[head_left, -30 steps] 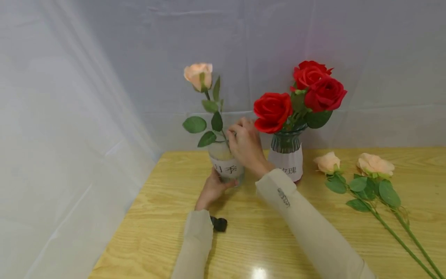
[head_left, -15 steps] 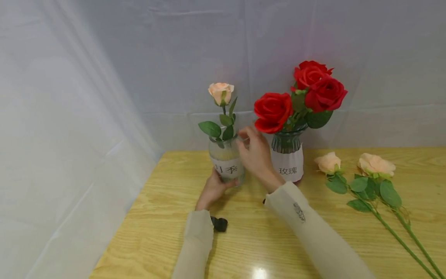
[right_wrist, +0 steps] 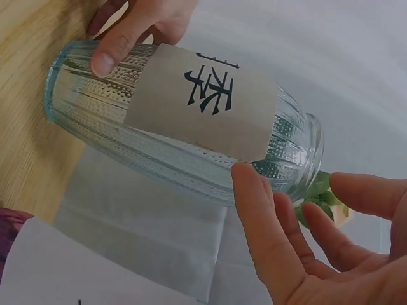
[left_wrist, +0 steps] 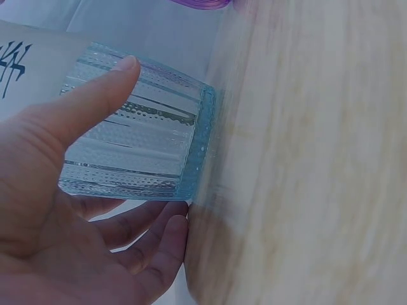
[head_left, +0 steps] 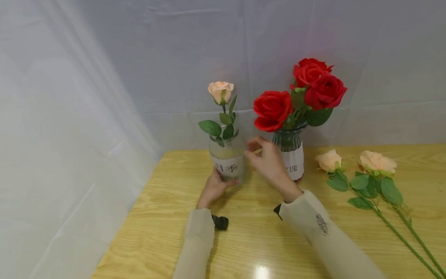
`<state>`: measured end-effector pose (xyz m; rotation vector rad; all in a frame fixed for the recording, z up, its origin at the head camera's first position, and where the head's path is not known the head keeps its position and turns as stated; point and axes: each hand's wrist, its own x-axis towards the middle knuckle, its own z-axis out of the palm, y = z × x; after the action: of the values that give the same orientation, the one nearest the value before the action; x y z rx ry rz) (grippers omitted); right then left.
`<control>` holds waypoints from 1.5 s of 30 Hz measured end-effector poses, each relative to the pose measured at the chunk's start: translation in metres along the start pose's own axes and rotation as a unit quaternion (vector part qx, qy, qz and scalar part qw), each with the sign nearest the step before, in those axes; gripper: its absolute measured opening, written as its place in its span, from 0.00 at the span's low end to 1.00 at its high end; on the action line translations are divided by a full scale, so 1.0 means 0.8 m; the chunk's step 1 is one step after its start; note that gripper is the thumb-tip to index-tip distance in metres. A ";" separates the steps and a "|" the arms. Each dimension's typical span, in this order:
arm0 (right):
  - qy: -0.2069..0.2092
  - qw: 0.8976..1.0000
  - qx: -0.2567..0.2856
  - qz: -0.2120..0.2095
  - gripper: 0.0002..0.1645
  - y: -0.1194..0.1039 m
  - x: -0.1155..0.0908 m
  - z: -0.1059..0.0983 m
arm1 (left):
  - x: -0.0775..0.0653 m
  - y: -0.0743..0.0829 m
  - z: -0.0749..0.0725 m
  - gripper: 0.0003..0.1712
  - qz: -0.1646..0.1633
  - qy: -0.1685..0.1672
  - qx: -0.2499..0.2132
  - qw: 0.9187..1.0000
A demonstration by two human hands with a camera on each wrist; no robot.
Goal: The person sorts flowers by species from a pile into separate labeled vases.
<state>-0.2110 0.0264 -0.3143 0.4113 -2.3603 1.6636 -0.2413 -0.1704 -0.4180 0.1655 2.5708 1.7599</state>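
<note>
A clear glass vase with a white paper label stands upright on the table, a single peach rose in it. My left hand holds the vase low down; in the left wrist view its thumb lies across the ribbed glass and its fingers are on the other side. Just right of the vase is my right hand, its fingers spread and loosely bent around nothing. The right wrist view shows that hand beside the vase's upper part, the rose mostly hidden behind it.
A second labelled vase with red roses stands close behind my right hand. Two more peach roses lie on the wooden table at the right. A pale cloth backdrop hangs along the back and left.
The peach rose has sunk lower into the vase and straightened, its head shifting right. My right hand has let go of it and moved right and down. My left hand has stayed on the vase.
</note>
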 end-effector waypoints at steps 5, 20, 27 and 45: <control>-0.018 1.000 0.011 0.019 0.14 0.007 -0.008 -0.007 | -0.001 0.000 -0.001 0.52 0.006 -0.004 0.004 1.000; -0.043 0.999 0.016 0.024 0.15 0.020 -0.027 -0.033 | 0.001 -0.004 0.000 0.52 0.007 0.000 0.011 1.000; -0.048 0.998 0.010 0.036 0.14 0.027 -0.036 -0.047 | -0.001 -0.001 -0.001 0.54 0.013 0.005 0.010 1.000; -0.045 0.998 -0.018 0.036 0.14 0.049 -0.056 -0.077 | 0.000 -0.003 -0.002 0.56 0.012 -0.001 0.019 1.000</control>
<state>-0.1812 0.1014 -0.3434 0.4090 -2.4935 1.6643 -0.2413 -0.1730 -0.4194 0.2013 2.6132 1.7182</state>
